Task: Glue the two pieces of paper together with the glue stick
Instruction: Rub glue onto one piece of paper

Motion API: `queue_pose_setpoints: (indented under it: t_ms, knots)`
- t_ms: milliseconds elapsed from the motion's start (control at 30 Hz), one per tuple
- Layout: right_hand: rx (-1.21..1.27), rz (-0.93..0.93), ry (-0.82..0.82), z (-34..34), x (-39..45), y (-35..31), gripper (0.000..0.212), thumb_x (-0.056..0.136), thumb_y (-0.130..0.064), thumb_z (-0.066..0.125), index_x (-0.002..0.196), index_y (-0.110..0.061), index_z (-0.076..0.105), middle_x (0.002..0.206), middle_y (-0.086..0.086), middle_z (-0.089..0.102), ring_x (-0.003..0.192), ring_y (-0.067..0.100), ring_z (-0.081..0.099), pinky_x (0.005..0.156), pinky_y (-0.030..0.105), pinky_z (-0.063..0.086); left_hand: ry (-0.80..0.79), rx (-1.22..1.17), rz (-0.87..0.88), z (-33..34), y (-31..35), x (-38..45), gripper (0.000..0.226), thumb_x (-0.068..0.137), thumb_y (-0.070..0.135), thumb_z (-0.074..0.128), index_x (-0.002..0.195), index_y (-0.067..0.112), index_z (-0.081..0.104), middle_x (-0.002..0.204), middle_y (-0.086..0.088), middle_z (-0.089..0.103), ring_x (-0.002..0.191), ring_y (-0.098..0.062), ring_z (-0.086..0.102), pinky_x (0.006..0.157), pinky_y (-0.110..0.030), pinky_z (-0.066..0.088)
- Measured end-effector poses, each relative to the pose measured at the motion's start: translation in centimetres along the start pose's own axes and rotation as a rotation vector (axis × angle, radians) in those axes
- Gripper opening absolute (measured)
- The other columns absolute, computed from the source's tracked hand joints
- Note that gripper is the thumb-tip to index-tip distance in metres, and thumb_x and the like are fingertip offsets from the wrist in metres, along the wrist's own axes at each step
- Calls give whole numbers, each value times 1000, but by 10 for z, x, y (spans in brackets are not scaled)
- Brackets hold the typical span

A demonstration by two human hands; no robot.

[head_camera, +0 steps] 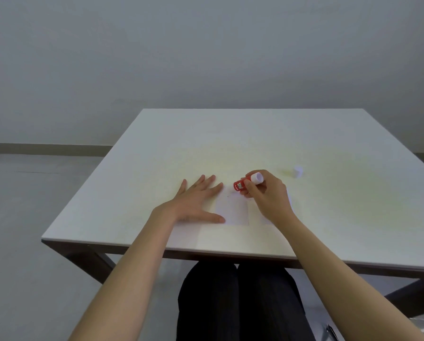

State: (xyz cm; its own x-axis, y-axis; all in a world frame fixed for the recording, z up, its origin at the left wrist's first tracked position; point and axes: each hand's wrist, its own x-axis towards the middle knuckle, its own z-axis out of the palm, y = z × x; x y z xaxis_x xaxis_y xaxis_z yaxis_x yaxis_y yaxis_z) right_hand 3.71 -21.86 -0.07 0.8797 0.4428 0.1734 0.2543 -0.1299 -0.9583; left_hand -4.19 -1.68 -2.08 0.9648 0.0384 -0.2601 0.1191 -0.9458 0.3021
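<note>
one glue stick (245, 183) — two papers (233, 209), one cap (297, 171)

The table (230, 134) lies bare beyond both hands; only a small white cap (297, 171) stands far right.

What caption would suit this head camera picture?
Left hand flat on white paper while right hand presses a red glue stick onto it.

Tilted red glue stick (243, 183) touches flat white paper (233, 210).
</note>
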Motion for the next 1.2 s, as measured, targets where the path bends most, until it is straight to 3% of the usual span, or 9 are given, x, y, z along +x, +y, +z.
queue_pose_setpoints:
  t_ms: [67,200,333,433,633,833,1033,1200]
  knots:
    - [7,-41,-93,2,-8,3,7,90,-12,59,93,-9,64,81,-3,75,72,6,72,66,13,54,5,-10,2,1,-1,0,103,67,79,50,148,41,-1,159,13,-17,143,-7,-23,113,-47,-21]
    - [36,-33,-241,-2,-13,5,7,89,-13,60,91,-8,64,82,10,75,71,19,73,68,28,60,10,-31,2,2,-2,2,104,67,78,53,148,42,0,159,14,-16,143,-6,-23,113,-47,-22]
    - [145,67,-81,-5,-4,6,7,92,-7,56,92,-2,61,84,18,72,75,29,73,71,37,60,7,-32,1,2,-3,1,104,65,80,51,148,42,1,159,14,-16,143,-6,-23,113,-47,-21]
    - [128,95,5,-7,-5,7,7,91,-10,57,93,-5,62,84,12,74,78,26,73,74,37,59,15,-46,3,2,-3,0,104,65,80,51,148,42,2,159,15,-15,143,-6,-23,113,-47,-21]
    - [35,69,-319,-14,-13,-3,11,90,-11,56,88,-3,63,80,14,74,68,26,72,68,37,60,11,-34,-2,2,-3,3,105,67,77,55,149,40,2,159,14,-15,144,-9,-22,112,-48,-21]
    - [-46,99,-30,-19,-2,-2,13,91,-12,55,89,-1,62,79,17,73,72,28,73,73,39,57,23,-38,-1,3,-3,4,104,66,77,55,149,41,3,159,14,-14,144,-8,-21,112,-47,-21]
    - [-31,142,-169,-21,-8,-1,14,83,-13,57,80,0,61,68,16,72,56,26,68,60,45,58,28,-50,5,2,-1,3,104,67,76,57,149,40,4,160,13,-13,144,-9,-20,112,-48,-21]
    - [-35,159,58,-21,-4,2,13,82,-12,54,77,-2,60,62,10,70,58,26,70,61,40,59,30,-56,-5,2,-1,1,101,70,72,58,149,40,5,160,13,-13,144,-8,-20,113,-48,-21]
